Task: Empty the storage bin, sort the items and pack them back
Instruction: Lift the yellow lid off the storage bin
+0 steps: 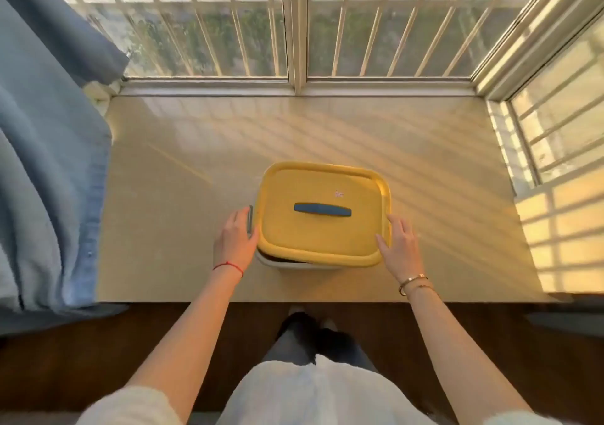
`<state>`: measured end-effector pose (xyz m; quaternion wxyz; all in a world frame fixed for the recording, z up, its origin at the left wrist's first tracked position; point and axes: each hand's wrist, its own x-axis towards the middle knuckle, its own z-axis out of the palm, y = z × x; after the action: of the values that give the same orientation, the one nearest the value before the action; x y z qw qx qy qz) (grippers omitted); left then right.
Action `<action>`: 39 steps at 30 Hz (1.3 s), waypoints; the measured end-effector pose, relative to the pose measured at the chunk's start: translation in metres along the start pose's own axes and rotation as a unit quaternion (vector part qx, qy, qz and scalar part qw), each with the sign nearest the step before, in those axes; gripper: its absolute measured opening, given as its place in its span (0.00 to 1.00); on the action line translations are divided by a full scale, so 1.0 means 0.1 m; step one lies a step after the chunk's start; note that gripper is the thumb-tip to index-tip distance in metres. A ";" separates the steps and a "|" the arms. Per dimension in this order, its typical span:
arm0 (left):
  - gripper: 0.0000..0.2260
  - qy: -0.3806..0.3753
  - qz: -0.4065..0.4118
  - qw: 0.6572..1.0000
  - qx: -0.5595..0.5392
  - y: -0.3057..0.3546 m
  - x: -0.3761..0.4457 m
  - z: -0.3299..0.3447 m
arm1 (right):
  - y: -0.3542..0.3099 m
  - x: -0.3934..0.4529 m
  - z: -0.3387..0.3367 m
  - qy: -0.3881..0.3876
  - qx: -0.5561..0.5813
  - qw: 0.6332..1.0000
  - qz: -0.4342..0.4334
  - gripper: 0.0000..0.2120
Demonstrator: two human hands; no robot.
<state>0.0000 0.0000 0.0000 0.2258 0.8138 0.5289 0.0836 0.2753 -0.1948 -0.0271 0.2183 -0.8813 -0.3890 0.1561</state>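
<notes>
Standing at a pale window ledge [425, 169] under barred windows [294, 25], a person faces the storage bin [322, 218], which sits near the ledge's front edge, roughly centred. A blue curtain [49, 150] hangs at the far left, well apart from the bin. The bin's yellow lid [320, 228] is on, though a dark gap shows at the front left corner above the pale base [294, 263]; it may be sitting loose. A dark blue handle [322, 210] lies across the lid's middle.

Left hand [236, 240]: fingers loosely curled against the bin's left side, at a grey side clip [250, 220]; whether it grips the clip cannot be told. Right hand [399, 248]: spread flat, fingertips touching the lid's right rim, holding nothing.

Progress, as judged: barely begun. No contents visible, nothing laid out on the ledge. Opening, emptying, sorting and repacking all remain.
</notes>
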 end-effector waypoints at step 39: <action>0.33 -0.141 -0.025 0.975 -0.168 1.59 -1.44 1.53 | 2.14 -1.58 -0.77 0.052 0.109 0.959 0.257 0.27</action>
<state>0.1269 -0.2265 -0.0477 0.4335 0.7544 0.4904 0.0504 0.3393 -0.4624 -0.0528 0.2856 -0.9292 -0.1184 0.2024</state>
